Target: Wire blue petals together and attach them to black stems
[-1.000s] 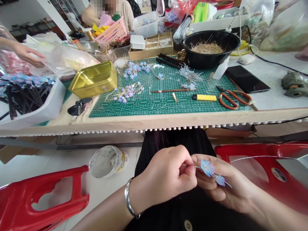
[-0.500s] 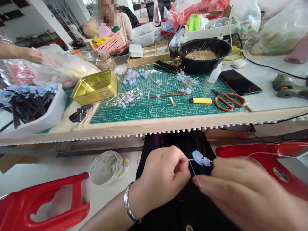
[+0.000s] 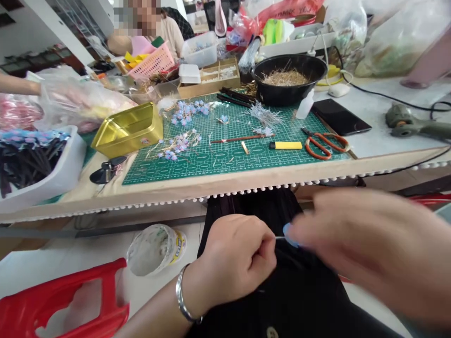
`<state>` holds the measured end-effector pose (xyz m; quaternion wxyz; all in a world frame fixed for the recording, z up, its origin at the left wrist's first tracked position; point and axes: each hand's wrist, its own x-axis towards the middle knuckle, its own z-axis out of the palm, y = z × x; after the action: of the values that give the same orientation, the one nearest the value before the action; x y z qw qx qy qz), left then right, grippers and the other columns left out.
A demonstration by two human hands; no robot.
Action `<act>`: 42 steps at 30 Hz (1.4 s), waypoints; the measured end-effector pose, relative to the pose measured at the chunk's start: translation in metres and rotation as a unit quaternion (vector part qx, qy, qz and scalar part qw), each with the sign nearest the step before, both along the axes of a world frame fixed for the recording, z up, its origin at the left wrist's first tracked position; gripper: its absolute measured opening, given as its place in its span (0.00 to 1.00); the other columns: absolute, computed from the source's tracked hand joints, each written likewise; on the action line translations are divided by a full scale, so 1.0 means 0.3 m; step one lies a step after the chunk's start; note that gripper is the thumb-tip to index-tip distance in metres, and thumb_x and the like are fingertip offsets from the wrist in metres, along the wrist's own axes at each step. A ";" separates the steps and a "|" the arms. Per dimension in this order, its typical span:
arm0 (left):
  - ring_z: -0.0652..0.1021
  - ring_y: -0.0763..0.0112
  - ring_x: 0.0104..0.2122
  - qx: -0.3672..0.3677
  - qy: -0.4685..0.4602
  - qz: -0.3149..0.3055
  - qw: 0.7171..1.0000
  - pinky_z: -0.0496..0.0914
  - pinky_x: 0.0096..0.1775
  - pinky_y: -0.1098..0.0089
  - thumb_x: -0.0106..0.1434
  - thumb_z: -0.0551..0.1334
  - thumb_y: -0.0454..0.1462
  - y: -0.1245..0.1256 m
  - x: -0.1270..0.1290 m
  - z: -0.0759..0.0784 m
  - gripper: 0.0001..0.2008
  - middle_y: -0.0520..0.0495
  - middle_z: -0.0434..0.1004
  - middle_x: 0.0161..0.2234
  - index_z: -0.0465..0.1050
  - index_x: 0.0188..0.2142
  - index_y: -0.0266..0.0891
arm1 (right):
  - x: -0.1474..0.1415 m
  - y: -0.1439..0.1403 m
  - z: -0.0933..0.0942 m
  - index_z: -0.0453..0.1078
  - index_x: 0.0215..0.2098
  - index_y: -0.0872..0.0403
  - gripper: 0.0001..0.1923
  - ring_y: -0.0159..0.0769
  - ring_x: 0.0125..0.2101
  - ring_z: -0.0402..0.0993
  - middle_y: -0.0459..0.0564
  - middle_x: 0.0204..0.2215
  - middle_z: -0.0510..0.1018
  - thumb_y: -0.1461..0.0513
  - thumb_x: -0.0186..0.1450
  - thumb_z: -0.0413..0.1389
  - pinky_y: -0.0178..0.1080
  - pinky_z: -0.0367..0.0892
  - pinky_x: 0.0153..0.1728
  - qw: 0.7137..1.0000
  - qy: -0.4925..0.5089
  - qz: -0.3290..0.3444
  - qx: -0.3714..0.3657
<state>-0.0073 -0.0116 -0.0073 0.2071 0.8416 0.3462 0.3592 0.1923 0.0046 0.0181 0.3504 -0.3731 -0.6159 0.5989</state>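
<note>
Below the near edge of the bench (image 3: 225, 180), over a black-clothed lap, the person's left hand (image 3: 239, 256) is curled into a fist, its fingers pinched tight on a thin wire stem (image 3: 279, 237). The stem runs out toward 3 o'clock to a small blue flower (image 3: 289, 234), which sits just at the blurred right hand (image 3: 355, 244). That hand is smeared by motion, so whether its fingers grip the flower cannot be told. A silver bangle (image 3: 183, 300) circles the left wrist.

On the bench at 12 o'clock lies a green cutting mat (image 3: 225, 155); its printed markings are too small to read. On it are scattered blue flowers (image 3: 186, 111), a yellow marker (image 3: 285, 145) and orange-handled scissors (image 3: 326, 143). A gold tin (image 3: 127, 129) lies tipped at 10 o'clock, a black bowl (image 3: 287, 80) of straw-like strands stands at 1 o'clock, and a dark phone (image 3: 341, 117) lies beside it. A red bag (image 3: 282, 9) at the far edge shows the word "THANK". On the floor at 8 o'clock sit a white tub (image 3: 155, 249) and a red stool (image 3: 63, 305). A second person sits across the bench, and another person's arm (image 3: 17, 85) enters at 9 o'clock.
</note>
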 end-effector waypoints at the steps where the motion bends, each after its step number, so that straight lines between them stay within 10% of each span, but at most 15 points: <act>1: 0.66 0.78 0.21 0.002 -0.018 -0.008 1.000 0.59 0.26 0.73 0.57 0.57 0.26 -0.001 0.009 0.004 0.08 0.57 0.66 0.20 0.62 0.27 0.39 | 0.004 0.042 -0.003 0.78 0.34 0.48 0.03 0.39 0.35 0.67 0.49 0.32 0.75 0.60 0.60 0.63 0.39 0.62 0.32 1.000 -0.012 -0.014 0.023; 6: 0.66 0.78 0.21 0.008 -0.047 0.019 0.999 0.60 0.26 0.73 0.58 0.56 0.26 0.005 0.006 0.021 0.08 0.56 0.67 0.21 0.63 0.29 0.40 | -0.052 0.046 -0.091 0.73 0.22 0.53 0.16 0.32 0.21 0.66 0.47 0.20 0.73 0.56 0.66 0.55 0.36 0.62 0.23 0.989 -0.077 0.107 0.073; 11: 0.69 0.72 0.23 0.083 0.036 0.008 0.996 0.60 0.26 0.69 0.60 0.56 0.27 0.022 -0.004 -0.007 0.06 0.51 0.71 0.23 0.64 0.31 0.39 | -0.030 -0.017 0.001 0.72 0.23 0.49 0.11 0.33 0.21 0.57 0.46 0.18 0.68 0.62 0.63 0.57 0.38 0.56 0.25 0.972 -0.132 0.089 0.173; 14: 0.69 0.70 0.23 0.122 0.011 -0.020 0.992 0.61 0.26 0.68 0.60 0.56 0.26 0.022 0.010 -0.008 0.08 0.50 0.71 0.24 0.65 0.37 0.38 | -0.016 0.081 0.026 0.73 0.27 0.50 0.09 0.35 0.28 0.64 0.47 0.26 0.72 0.63 0.64 0.55 0.37 0.59 0.30 0.985 -0.128 0.055 0.105; 17: 0.69 0.70 0.23 0.179 -0.021 0.012 0.984 0.63 0.26 0.68 0.59 0.56 0.24 0.034 0.002 0.004 0.12 0.50 0.72 0.24 0.65 0.41 0.37 | -0.036 0.105 -0.028 0.74 0.26 0.55 0.10 0.34 0.28 0.70 0.47 0.26 0.75 0.59 0.63 0.56 0.35 0.64 0.29 0.976 -0.082 0.204 -0.008; 21: 0.74 0.73 0.25 0.027 -0.018 0.103 0.994 0.68 0.29 0.72 0.64 0.57 0.28 0.051 -0.024 0.013 0.07 0.51 0.75 0.27 0.67 0.41 0.39 | -0.042 0.030 -0.109 0.78 0.32 0.58 0.13 0.27 0.22 0.64 0.43 0.21 0.69 0.61 0.66 0.53 0.31 0.61 0.26 0.943 0.002 0.273 -0.193; 25: 0.74 0.77 0.22 -0.131 -0.089 -0.015 0.987 0.68 0.28 0.75 0.67 0.54 0.30 0.034 -0.013 -0.001 0.05 0.54 0.75 0.24 0.67 0.37 0.39 | -0.023 0.034 -0.179 0.76 0.30 0.58 0.07 0.37 0.31 0.75 0.46 0.22 0.74 0.61 0.56 0.64 0.40 0.67 0.41 0.890 0.159 0.265 -0.336; 32: 0.75 0.73 0.25 -0.099 -0.077 -0.127 0.984 0.68 0.31 0.72 0.65 0.58 0.30 0.014 -0.003 0.007 0.04 0.51 0.76 0.26 0.67 0.34 0.39 | 0.006 0.001 -0.194 0.68 0.30 0.56 0.15 0.20 0.15 0.54 0.39 0.18 0.64 0.56 0.56 0.67 0.24 0.49 0.14 0.871 0.180 0.167 -0.426; 42: 0.76 0.71 0.27 -0.112 -0.034 -0.217 0.969 0.69 0.32 0.71 0.67 0.56 0.32 0.005 -0.001 0.025 0.02 0.49 0.76 0.27 0.64 0.36 0.39 | 0.026 -0.003 -0.114 0.72 0.26 0.59 0.11 0.22 0.16 0.52 0.40 0.17 0.66 0.59 0.52 0.66 0.30 0.44 0.17 0.906 0.052 0.230 -0.351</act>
<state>-0.0076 -0.0102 0.0002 0.3846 0.8554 0.1857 0.2930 0.2002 0.0038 -0.0160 0.0811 -0.2889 -0.4159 0.8585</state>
